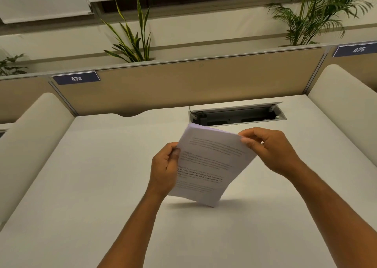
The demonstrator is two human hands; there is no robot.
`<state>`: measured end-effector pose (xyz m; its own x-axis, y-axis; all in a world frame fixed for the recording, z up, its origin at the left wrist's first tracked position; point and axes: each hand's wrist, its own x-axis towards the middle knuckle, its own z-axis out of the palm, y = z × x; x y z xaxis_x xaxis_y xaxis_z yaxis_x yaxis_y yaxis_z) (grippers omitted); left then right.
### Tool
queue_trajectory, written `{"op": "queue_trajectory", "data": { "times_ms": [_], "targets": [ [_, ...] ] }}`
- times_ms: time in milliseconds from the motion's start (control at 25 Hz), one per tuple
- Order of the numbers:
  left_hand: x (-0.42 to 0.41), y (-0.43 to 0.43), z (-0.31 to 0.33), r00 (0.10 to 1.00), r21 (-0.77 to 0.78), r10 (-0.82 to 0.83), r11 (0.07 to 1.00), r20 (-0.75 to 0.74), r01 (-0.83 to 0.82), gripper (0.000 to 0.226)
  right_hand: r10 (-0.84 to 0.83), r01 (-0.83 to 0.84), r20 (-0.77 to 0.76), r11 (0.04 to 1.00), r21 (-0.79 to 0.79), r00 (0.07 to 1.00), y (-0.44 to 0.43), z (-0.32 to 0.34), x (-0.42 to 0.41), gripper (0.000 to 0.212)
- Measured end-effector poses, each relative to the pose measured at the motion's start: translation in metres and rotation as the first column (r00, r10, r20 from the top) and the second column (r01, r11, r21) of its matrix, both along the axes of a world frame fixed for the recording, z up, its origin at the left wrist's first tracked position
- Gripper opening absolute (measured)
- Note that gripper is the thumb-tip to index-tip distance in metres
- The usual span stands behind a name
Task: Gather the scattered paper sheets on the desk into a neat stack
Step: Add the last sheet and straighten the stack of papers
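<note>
A bundle of white printed paper sheets (210, 163) stands tilted over the middle of the white desk (102, 186), its lower corner touching or just above the desktop. My left hand (165, 170) grips the bundle's left edge, thumb on the front. My right hand (269, 149) pinches the upper right corner. The text on the top sheet is blurred. No loose sheets show elsewhere on the desk.
An open cable tray (238, 115) is sunk into the desk just behind the papers. A tan partition (183, 84) with labels 474 and 475 closes the back. Rounded side dividers (26, 145) (346, 108) flank the desk. Plants (132, 41) stand beyond the partition.
</note>
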<state>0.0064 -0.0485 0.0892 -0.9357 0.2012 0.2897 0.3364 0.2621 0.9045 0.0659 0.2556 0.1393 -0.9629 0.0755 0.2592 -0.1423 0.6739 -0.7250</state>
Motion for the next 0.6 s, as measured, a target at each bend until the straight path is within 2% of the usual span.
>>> {"op": "queue_trajectory", "data": {
  "times_ms": [120,200,320,440,520,600],
  "targets": [
    [-0.001,-0.005,-0.007,0.986,0.123,0.079,0.988,0.149,-0.098,0.028,-0.081,0.085,0.026,0.949,-0.302,0.996,0.007,-0.023,0.008,0.021],
    [-0.002,-0.008,-0.011,0.969,0.161,0.135,0.972,0.205,-0.170,0.030,-0.090,0.110,0.069,0.908,-0.404,0.994,-0.001,-0.042,0.014,0.022],
    [0.001,-0.005,-0.015,0.957,0.196,0.169,0.956,0.237,-0.218,0.033,-0.043,0.062,0.063,0.933,-0.355,0.997,-0.018,-0.062,0.020,0.033],
    [0.007,0.000,-0.014,0.952,0.230,0.179,0.944,0.248,-0.237,0.034,-0.075,0.081,0.031,0.955,-0.285,0.997,-0.027,-0.070,0.019,0.043],
    [0.011,0.003,-0.014,0.954,0.253,0.189,0.936,0.232,-0.246,0.036,-0.101,0.093,-0.019,0.967,-0.236,0.995,-0.030,-0.075,0.019,0.042],
    [0.013,0.004,-0.013,0.958,0.280,0.200,0.926,0.206,-0.254,0.035,-0.130,0.108,-0.092,0.971,-0.215,0.987,-0.034,-0.076,0.021,0.031]
  ]
}}
